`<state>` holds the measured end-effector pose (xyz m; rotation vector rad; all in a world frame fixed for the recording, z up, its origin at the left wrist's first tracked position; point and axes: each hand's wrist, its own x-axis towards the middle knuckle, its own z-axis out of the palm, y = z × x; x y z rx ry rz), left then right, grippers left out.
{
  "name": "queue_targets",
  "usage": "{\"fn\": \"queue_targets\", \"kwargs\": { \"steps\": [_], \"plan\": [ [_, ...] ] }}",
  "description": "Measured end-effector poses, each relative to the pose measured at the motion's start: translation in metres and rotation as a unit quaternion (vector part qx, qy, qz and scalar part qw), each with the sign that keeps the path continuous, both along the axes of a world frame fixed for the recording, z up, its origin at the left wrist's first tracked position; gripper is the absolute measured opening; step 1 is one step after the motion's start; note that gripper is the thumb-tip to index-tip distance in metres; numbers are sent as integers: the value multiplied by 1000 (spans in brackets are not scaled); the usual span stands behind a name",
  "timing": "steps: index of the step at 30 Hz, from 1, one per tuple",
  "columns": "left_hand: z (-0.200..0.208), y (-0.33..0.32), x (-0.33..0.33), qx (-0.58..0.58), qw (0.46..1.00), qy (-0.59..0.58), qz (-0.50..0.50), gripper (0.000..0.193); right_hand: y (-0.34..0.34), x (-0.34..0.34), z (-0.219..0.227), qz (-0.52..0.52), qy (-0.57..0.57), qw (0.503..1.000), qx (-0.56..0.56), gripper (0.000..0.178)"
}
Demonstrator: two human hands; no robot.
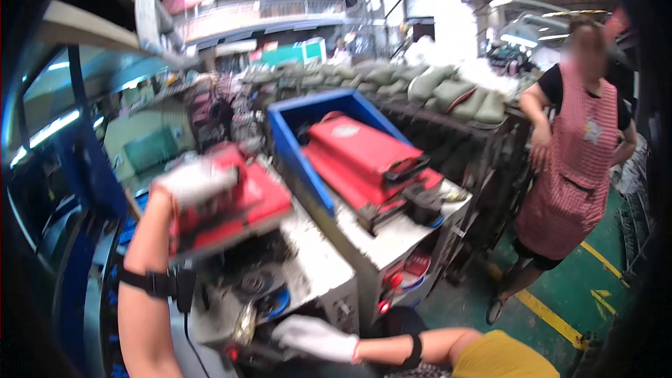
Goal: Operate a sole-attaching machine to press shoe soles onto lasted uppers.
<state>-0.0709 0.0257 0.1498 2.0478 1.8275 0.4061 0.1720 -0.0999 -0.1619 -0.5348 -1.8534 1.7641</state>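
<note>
My left hand (199, 180), in a white glove, is closed at a dark handle-like part (243, 176) on a red machine cover (262, 199). Motion blurs both the fingers and the cover, which sits tilted above a white machine body. A black strap with a small box circles my left forearm. Low in front of me, my right hand (315, 339), also white-gloved, has its fingers stretched loosely leftward, with no held object showing. It is close to a brassy fitting (244, 323) and a dark round part (260, 283) with a blue rim.
A second red cover (367, 150) stands right of the first, partly inside a blue open frame (281, 126). Grey-green stuffed bundles (448, 94) line the rack behind. At the right a person in a checked apron (570, 161) leans on that rack, above a green floor (476, 308) with yellow lines.
</note>
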Motion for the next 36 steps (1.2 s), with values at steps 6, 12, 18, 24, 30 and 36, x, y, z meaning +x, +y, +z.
{"fn": "queue_targets", "kwargs": {
  "steps": [6,12,18,24,30,36],
  "plan": [
    [-78,-19,17,-148,987,-69,7,54,-15,-32,-7,206,10,915,-346,55],
    [-115,-19,25,-61,997,-31,44,44,14,-68,5,286,170,825,-456,53],
    [-121,-21,27,-59,994,-71,57,39,26,-91,5,323,282,714,-553,37],
    [-114,-27,39,-64,993,-28,96,41,38,-15,23,231,303,724,-575,16],
    [-115,-35,43,-33,993,2,118,42,80,129,59,-104,112,967,-206,44],
    [-148,-17,37,276,935,-157,160,30,177,281,106,-548,-124,689,457,20]
  ]
}}
